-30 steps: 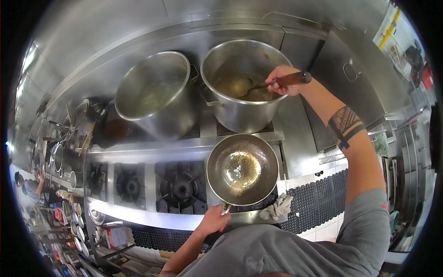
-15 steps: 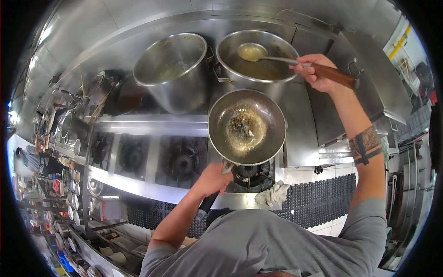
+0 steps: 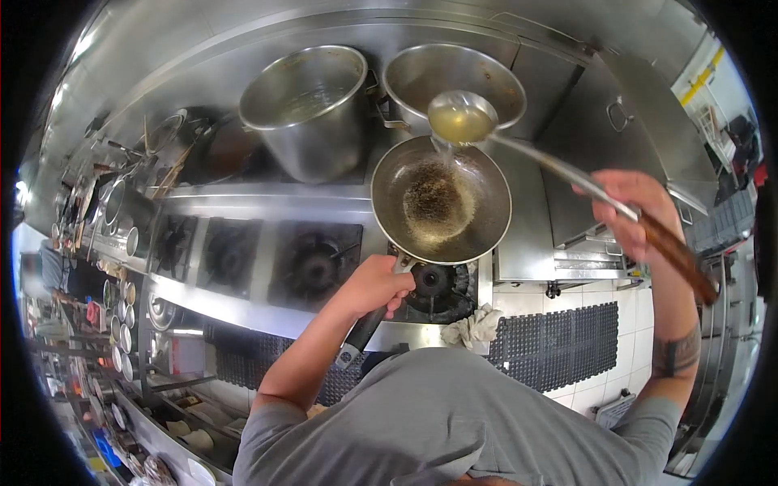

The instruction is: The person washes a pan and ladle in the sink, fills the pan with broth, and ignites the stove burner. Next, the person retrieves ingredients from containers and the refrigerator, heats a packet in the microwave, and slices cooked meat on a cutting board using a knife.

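Observation:
My left hand [image 3: 379, 285] is wrapped round the black handle of a frying pan [image 3: 484, 231], which is held over the front right burner. Dark specks and a little liquid lie on the pan's bottom. My right hand [image 3: 640, 211] grips the wooden handle of a ladle [image 3: 463, 118]. The ladle's bowl holds yellowish clear liquid and is over the pan's far rim, in front of the right stockpot [image 3: 442, 58]. Liquid runs from the ladle down into the pan.
A second stockpot [image 3: 310, 139] with liquid stands to the left at the back. Several gas burners [image 3: 314, 267] line the stove. A crumpled cloth [image 3: 474, 326] lies on the front edge. Utensils and pans crowd the far left, where a person [image 3: 55, 269] stands.
My right hand has drawn the ladle out of the right stockpot, toward me and to the right, bringing its bowl to the pan. Liquid now falls into the pan.

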`<act>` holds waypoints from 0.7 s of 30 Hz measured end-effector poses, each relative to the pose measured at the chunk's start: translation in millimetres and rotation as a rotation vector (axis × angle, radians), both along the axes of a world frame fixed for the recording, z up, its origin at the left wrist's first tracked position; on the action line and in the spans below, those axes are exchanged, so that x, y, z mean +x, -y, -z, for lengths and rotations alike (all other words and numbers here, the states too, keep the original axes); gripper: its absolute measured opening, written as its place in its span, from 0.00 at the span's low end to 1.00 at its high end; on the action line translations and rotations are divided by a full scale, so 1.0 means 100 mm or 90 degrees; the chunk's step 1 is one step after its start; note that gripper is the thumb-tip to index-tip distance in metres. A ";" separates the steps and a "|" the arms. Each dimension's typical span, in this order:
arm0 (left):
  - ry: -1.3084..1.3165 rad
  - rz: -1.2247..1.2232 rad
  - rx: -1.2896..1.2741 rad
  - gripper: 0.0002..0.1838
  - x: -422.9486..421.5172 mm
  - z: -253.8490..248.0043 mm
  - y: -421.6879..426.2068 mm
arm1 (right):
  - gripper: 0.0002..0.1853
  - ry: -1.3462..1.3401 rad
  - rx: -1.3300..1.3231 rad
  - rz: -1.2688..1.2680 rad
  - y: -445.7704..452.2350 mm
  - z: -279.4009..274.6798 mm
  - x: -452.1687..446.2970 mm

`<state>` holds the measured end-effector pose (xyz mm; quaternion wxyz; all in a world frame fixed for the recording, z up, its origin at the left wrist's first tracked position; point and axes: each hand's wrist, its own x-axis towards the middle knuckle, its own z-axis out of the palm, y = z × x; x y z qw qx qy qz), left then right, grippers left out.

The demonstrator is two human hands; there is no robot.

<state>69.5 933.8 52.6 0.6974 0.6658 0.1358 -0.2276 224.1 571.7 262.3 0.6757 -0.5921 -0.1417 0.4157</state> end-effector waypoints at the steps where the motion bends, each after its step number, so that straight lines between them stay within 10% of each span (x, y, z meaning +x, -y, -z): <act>1: 0.008 0.009 -0.010 0.10 0.00 0.00 -0.01 | 0.14 -0.006 -0.057 0.118 -0.06 -0.03 -0.24; 14: 0.003 0.025 0.033 0.11 0.00 -0.02 -0.04 | 0.33 0.171 -0.293 0.210 0.03 0.69 -1.25; 17: 0.012 0.051 0.043 0.05 0.03 0.00 -0.05 | 0.36 0.427 -0.311 0.190 0.19 0.80 -1.29; 21: 0.000 0.019 0.027 0.09 0.01 -0.03 -0.04 | 0.33 0.298 -0.339 0.287 0.14 0.99 -1.21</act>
